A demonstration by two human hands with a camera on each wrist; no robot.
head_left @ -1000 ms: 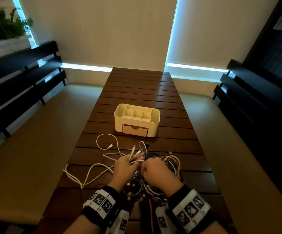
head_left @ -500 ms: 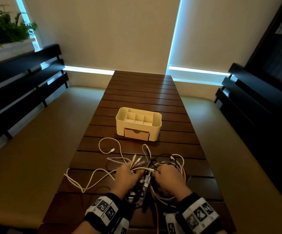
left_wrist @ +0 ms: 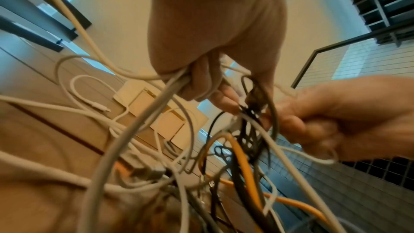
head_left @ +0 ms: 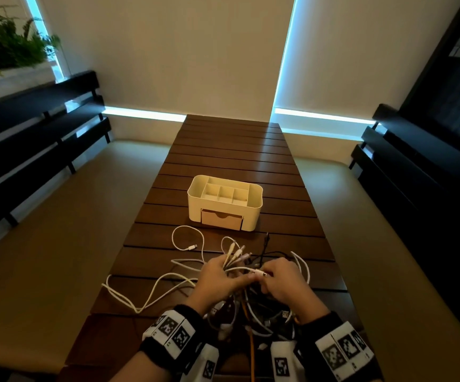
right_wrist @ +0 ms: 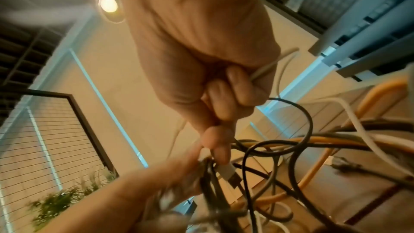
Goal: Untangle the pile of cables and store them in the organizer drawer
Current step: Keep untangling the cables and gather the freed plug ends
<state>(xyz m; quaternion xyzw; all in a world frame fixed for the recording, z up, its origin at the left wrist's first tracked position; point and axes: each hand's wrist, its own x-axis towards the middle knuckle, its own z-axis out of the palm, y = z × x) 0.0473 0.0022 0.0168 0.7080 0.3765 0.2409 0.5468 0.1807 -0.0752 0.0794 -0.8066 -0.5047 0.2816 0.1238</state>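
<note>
A tangled pile of cables [head_left: 253, 307], white, black and orange, lies on the near end of the wooden table [head_left: 231, 150]. My left hand [head_left: 217, 277] grips a bundle of white cables [left_wrist: 172, 84], with several plug ends fanning out past the fingers. My right hand [head_left: 283, 279] pinches a white USB plug [right_wrist: 226, 169] at the meeting point of both hands and also holds a white cable in its curled fingers. The cream organizer [head_left: 255, 216] stands beyond the pile, its small front drawer [head_left: 221, 219] closed.
White cable loops [head_left: 140, 296] trail to the left over the table; one loose white plug end [head_left: 191, 247] lies near the organizer. Dark slatted benches [head_left: 30, 139] flank both sides. A potted plant [head_left: 5, 48] sits at the far left.
My hands have come closer together above the pile, and the right hand now pinches a white plug next to the left fingers. The head view has shifted slightly.
</note>
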